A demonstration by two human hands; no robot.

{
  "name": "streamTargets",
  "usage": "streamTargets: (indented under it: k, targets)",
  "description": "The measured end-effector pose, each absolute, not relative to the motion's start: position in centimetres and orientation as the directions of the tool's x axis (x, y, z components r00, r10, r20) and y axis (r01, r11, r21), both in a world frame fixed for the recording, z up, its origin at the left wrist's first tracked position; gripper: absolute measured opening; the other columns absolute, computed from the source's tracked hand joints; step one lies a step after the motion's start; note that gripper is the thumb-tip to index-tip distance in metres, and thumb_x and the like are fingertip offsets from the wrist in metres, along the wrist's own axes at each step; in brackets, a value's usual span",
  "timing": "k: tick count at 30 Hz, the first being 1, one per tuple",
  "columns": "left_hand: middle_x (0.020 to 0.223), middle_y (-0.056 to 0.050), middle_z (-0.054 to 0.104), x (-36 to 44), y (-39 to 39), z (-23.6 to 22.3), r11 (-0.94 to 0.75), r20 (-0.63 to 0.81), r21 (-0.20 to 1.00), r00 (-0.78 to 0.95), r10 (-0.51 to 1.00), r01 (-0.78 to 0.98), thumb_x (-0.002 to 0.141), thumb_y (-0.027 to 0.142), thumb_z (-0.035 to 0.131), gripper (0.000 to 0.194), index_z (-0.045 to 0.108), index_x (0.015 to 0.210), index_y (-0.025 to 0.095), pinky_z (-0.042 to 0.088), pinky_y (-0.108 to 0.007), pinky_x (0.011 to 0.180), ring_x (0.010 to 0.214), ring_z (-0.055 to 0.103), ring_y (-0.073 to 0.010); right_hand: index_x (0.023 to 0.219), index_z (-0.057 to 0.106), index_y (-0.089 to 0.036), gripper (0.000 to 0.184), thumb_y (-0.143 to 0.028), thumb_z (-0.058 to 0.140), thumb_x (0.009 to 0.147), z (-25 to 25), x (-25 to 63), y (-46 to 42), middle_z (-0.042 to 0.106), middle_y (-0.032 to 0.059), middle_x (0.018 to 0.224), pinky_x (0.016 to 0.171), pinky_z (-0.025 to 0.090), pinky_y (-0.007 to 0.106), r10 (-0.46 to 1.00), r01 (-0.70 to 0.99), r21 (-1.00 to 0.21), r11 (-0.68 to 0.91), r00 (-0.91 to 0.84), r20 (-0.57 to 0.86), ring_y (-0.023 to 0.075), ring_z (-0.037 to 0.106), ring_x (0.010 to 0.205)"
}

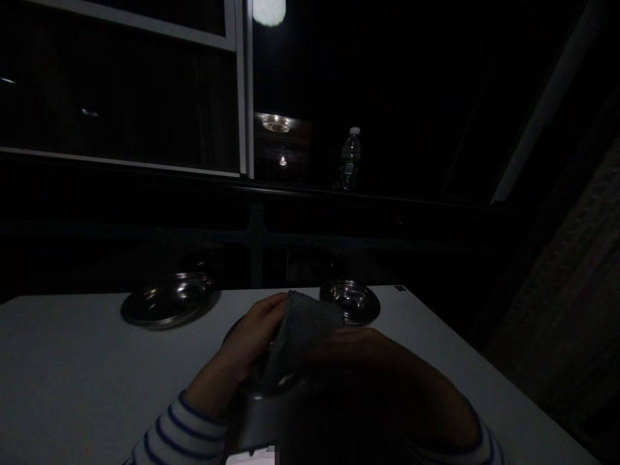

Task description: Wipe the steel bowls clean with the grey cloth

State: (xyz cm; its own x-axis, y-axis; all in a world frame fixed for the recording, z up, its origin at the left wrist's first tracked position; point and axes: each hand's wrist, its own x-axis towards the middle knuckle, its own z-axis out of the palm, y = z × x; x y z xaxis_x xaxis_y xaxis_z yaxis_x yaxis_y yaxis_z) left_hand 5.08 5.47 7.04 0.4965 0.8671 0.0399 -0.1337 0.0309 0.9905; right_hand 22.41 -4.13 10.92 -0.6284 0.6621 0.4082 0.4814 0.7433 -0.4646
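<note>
A dark grey cloth [310, 329] is bunched up between my two hands above the near middle of the table. My left hand [256, 326] grips its left edge, with the fingertips hidden behind the fabric. Against the cloth's right side lies my right hand [356, 345], dark and smeared, so its fingers do not show clearly. Below the cloth is a shiny curved metal rim [285, 381], mostly in shadow; what it belongs to is hard to make out.
On the white table [87, 374] a wide metal bowl [169, 300] sits at the back left, resting tilted. A smaller metal bowl [349, 300] is at the back right, just beyond my hands. A plastic bottle [349, 161] stands on the ledge by the window. The room is very dark.
</note>
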Motion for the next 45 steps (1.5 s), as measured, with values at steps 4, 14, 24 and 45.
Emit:
streamTargets:
  k: [4, 14, 24, 45]
  targets:
    - [0.075, 0.000, 0.068, 4.7, 4.7, 8.0, 0.084, 0.011, 0.984, 0.522, 0.853, -0.159, 0.067, 0.031, 0.063, 0.021, 0.067, 0.082, 0.017, 0.043, -0.026, 0.065, 0.067, 0.059, -0.0154, 0.120, 0.055, -0.025, 0.036, -0.033, 0.056, 0.085, 10.4, 23.5, -3.3, 0.060, 0.0042, 0.120, 0.092, 0.043, 0.032, 0.800, 0.723, -0.447, 0.527, -0.245, 0.547, 0.0182, 0.055, 0.109]
    - [0.086, -0.005, 0.070, 4.7, 4.6, 8.3, 0.061, 0.029, 0.983, 0.477, 0.879, -0.173, 0.075, 0.046, 0.056, 0.039, 0.065, 0.100, 0.017, 0.045, -0.029, 0.072, 0.078, 0.063, -0.0190, 0.103, 0.064, -0.022, 0.024, -0.026, 0.044, 0.090, 10.0, 23.8, -1.4, 0.068, 0.0035, 0.097, 0.083, 0.044, 0.031, 0.909, 0.658, -0.635, 0.406, -0.215, 0.357, 0.0184, 0.061, 0.094]
    - [0.079, -0.003, 0.069, 5.0, 4.4, 8.1, -0.100, 0.103, 0.995, 0.427, 0.898, -0.030, 0.070, 0.035, 0.064, 0.025, 0.066, 0.086, 0.016, 0.044, -0.027, 0.066, 0.075, 0.062, -0.0179, 0.105, 0.059, -0.022, 0.023, -0.030, 0.043, 0.090, 8.9, 23.5, -0.7, 0.065, 0.0024, 0.099, 0.084, 0.043, 0.030, 0.911, 0.611, -0.676, 0.412, -0.280, 0.302, 0.0176, 0.059, 0.097]
    - [0.055, -0.001, 0.059, -2.2, 2.9, -2.2, 0.269, -0.257, 0.960, 0.145, 0.956, -0.076, 0.066, 0.054, 0.061, 0.040, 0.052, 0.071, 0.015, 0.034, -0.024, 0.043, 0.044, 0.050, -0.0113, 0.097, 0.059, -0.014, 0.022, -0.021, 0.039, 0.089, 3.3, 16.1, -0.2, 0.066, 0.0098, 0.092, 0.066, 0.045, 0.032, 0.929, 0.936, -0.111, 0.334, -0.307, 0.205, 0.0228, 0.063, 0.081]
